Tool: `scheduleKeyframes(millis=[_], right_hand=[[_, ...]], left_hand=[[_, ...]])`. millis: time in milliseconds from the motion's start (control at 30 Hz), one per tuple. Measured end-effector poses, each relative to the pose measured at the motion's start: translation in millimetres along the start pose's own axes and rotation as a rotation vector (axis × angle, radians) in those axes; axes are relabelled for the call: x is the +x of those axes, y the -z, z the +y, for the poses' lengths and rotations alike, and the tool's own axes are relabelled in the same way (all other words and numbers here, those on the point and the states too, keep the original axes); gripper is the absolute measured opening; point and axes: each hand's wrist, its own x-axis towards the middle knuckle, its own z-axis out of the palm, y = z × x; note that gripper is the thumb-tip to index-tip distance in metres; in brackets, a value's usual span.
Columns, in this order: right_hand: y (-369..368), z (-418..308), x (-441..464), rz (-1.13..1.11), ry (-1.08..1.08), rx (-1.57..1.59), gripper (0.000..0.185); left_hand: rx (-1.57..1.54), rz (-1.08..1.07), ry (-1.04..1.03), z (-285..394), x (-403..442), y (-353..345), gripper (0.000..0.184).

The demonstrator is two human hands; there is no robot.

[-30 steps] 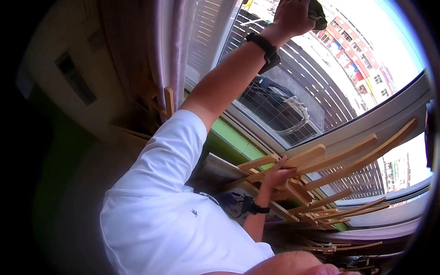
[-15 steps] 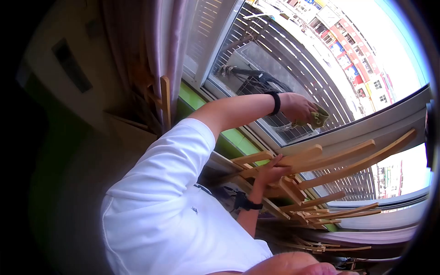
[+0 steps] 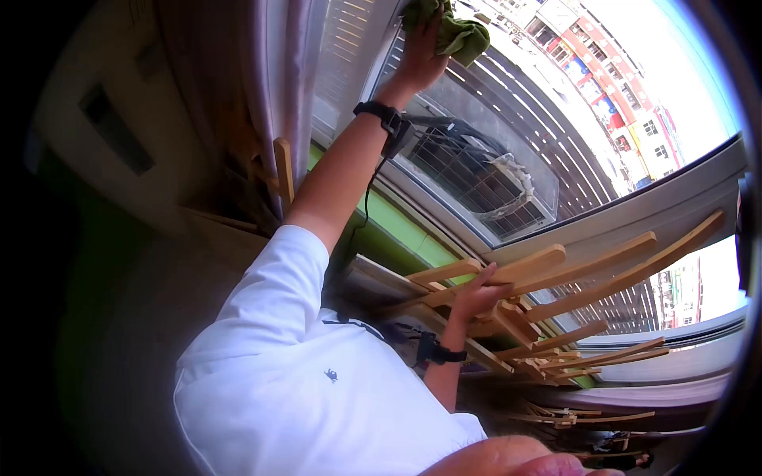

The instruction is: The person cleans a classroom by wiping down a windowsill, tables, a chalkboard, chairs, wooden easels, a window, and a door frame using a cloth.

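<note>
My left hand (image 3: 422, 59) is closed around a crumpled green cloth (image 3: 463, 38) at the top of the view. The cloth is against or very near the window pane (image 3: 484, 103), beside its pale frame; whether it touches the glass I cannot tell. A black band with a thin dark cord is on my left wrist. My right hand (image 3: 476, 297) grips a wooden frame of long curved slats (image 3: 587, 274) below the window, its thumb along one slat; some of its fingers are hidden. Another black band circles my right wrist.
A green ledge (image 3: 405, 230) runs under the window. Purple curtains (image 3: 274, 87) hang at the left, beside an upright wooden post (image 3: 283, 170). More wooden slats (image 3: 587, 416) lie at lower right. Outside the glass are a grey box unit with a wire grille (image 3: 468, 178) and a slatted fence.
My left hand has swept the green cloth from the pane's lower right part up and left to its far edge, the arm stretching out. My right hand stays on the wooden frame.
</note>
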Motion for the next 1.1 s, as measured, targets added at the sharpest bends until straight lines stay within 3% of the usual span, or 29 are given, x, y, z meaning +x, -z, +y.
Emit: scheduleKeyframes(millis=[100, 167, 267, 333, 367, 433, 567, 600, 633, 667, 733, 767, 933, 1000, 1033, 1100], right_hand=[[-4.5, 10.1, 0.7, 0.036, 0.045, 0.0, 0.053], [-6.2, 10.4, 1.9, 0.059, 0.064, -0.02, 0.053], [-6.1, 13.8, 1.9, 0.047, 0.018, -0.006, 0.056], [-7.5, 12.2, 1.2, 0.086, 0.08, -0.028, 0.055], [-9.9, 10.7, 1.6, 0.076, 0.093, -0.019, 0.055], [-6.6, 10.5, 1.1, 0.022, -0.025, -0.108, 0.055], [-7.6, 6.8, 0.0, 0.073, 0.056, -0.067, 0.055], [-8.2, 2.7, 0.0, 0.077, 0.064, -0.061, 0.055], [-7.4, -0.9, -1.1, 0.08, 0.062, -0.032, 0.056], [-6.1, -2.7, -2.4, 0.078, 0.061, -0.003, 0.056], [-0.6, 1.1, -1.9, 0.079, 0.074, -0.043, 0.056], [-7.5, -0.8, -3.7, 0.095, 0.063, -0.07, 0.056], [-8.4, -9.7, -4.7, 0.161, 0.122, -0.108, 0.052], [-5.0, -5.4, -8.3, 0.144, 0.102, -0.095, 0.051], [-9.0, 5.4, -4.8, 0.175, 0.163, -0.142, 0.049], [-10.1, 14.3, 5.7, 0.199, 0.226, -0.185, 0.048]], left_hand=[[-0.018, -0.038, 0.017, -11.4, -34.4, 1.6, 0.074], [0.088, -0.115, 0.178, -10.0, -64.1, 0.6, 0.083], [0.038, 0.024, 0.278, -13.4, -114.8, -8.2, 0.082], [0.012, 0.128, 0.52, -21.4, -155.9, -21.0, 0.076], [-0.166, 0.118, 0.841, -7.1, -161.2, -13.5, 0.072], [-0.339, 0.144, 1.179, -3.3, -173.5, -16.0, 0.068], [-0.398, -0.121, 1.526, -32.9, -172.4, -67.5, 0.071], [-0.443, -0.133, 1.411, 13.4, -131.8, -33.6, 0.078], [-0.124, 0.019, 1.228, 20.4, -121.5, -54.6, 0.084], [-0.323, 0.005, 1.082, 50.2, -93.3, -32.7, 0.089], [-0.181, 0.06, 0.646, 54.9, -69.5, -36.9, 0.089], [-0.092, 0.032, 0.552, 42.5, -70.1, -45.6, 0.088], [-0.016, -0.064, 0.502, 27.8, -100.5, -30.8, 0.09], [-0.208, 0.084, 0.822, 17.7, -130.1, -35.0, 0.09], [0.078, -0.282, 0.901, 7.7, -139.5, -39.8, 0.083], [0.113, -0.506, 1.023, -5.5, -157.4, -40.4, 0.083]])
